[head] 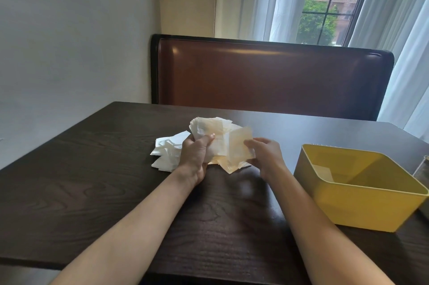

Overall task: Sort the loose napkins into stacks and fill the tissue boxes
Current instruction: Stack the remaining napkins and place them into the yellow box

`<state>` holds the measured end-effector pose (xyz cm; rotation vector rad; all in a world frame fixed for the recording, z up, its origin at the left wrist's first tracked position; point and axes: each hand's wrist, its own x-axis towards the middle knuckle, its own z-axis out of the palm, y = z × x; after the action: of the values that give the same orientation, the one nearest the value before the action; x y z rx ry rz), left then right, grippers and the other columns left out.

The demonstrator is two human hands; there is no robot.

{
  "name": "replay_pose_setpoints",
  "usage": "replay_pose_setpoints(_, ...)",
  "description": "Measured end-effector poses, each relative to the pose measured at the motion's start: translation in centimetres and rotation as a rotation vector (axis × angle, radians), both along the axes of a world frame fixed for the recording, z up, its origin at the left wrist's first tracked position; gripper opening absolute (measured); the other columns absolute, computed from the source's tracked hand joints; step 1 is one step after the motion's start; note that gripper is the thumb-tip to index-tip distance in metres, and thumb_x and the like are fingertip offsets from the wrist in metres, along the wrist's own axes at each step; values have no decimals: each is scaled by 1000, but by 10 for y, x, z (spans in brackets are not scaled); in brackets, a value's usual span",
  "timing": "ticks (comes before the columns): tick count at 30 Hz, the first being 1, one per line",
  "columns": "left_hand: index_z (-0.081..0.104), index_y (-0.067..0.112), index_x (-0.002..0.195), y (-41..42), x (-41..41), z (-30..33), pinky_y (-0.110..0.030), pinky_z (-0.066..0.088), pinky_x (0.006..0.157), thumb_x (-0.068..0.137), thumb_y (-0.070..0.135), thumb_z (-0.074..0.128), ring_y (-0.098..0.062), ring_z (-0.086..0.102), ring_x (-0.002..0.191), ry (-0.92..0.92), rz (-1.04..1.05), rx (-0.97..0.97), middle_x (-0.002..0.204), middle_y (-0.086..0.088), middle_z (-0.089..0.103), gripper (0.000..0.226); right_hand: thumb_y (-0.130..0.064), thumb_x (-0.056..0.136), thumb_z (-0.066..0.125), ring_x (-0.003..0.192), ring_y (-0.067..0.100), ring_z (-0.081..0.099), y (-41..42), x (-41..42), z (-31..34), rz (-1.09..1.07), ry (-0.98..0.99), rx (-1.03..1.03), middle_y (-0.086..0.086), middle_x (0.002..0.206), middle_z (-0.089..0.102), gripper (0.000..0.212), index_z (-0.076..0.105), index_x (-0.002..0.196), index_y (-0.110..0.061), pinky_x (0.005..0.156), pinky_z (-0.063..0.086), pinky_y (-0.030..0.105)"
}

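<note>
My left hand (196, 152) grips an upright fanned stack of white napkins (210, 128), thumb pressed on its front. My right hand (262, 152) pinches a single cream napkin (236, 147) beside that stack. More cream napkins (228, 166) lie flat on the table under both hands. A loose heap of white napkins (166, 151) lies on the table just left of my left hand. An open yellow tissue box (362, 205) stands to the right, with a napkin or two lying at its bottom.
The dark wooden table (92, 168) stretches wide to the left and toward me. A dark object's edge (423, 173) shows at the far right, behind the yellow box. A brown booth seat back (271, 75) rises beyond the table's far edge.
</note>
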<state>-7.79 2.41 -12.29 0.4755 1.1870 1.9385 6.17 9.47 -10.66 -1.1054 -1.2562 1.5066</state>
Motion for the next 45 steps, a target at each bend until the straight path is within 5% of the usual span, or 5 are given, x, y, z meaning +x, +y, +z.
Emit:
replay_pose_setpoints(9, 65, 9, 126, -9, 5, 8, -39, 57, 86, 104, 36, 44, -28, 69, 109, -144, -231, 15, 120, -14, 72, 40, 1, 95, 57, 87, 21, 71, -8, 3, 17, 215, 553, 3, 7, 99, 73, 29, 62, 121, -10, 63, 59, 22)
replay_pose_setpoints(15, 58, 5, 136, -6, 11, 9, -46, 53, 94, 106, 46, 32, -34, 64, 113, -113, -333, 84, 130, -20, 65, 57, 12, 91, 54, 75, 20, 70, -14, -10, 3, 303, 131, 162, 13, 95, 69, 34, 65, 118, -4, 57, 57, 26)
replay_pose_setpoints(25, 54, -7, 130, -2, 10, 0, -37, 62, 74, 103, 5, 48, -34, 70, 97, 47, -198, 14, 122, -29, 65, 30, 2, 94, 58, 78, 18, 71, -15, -9, 2, 309, 65, 202, 10, 94, 69, 21, 67, 107, -13, 61, 59, 28)
replay_pose_setpoints(37, 62, 5, 130, -8, 10, 3, -49, 47, 105, 98, 30, 57, -33, 65, 112, 38, -365, 101, 129, -21, 66, 41, -8, 98, 57, 80, 24, 62, -11, -5, 6, 313, 328, 97, 11, 89, 69, 15, 70, 103, -3, 63, 59, 24)
replay_pose_setpoints(45, 65, 1, 118, -4, 11, -1, -49, 55, 96, 102, 16, 55, -34, 69, 104, 55, -299, 23, 118, -22, 70, 24, -7, 91, 66, 72, 21, 66, -6, -8, -6, 188, -45, 189, 15, 89, 70, 14, 72, 102, 1, 54, 53, 25)
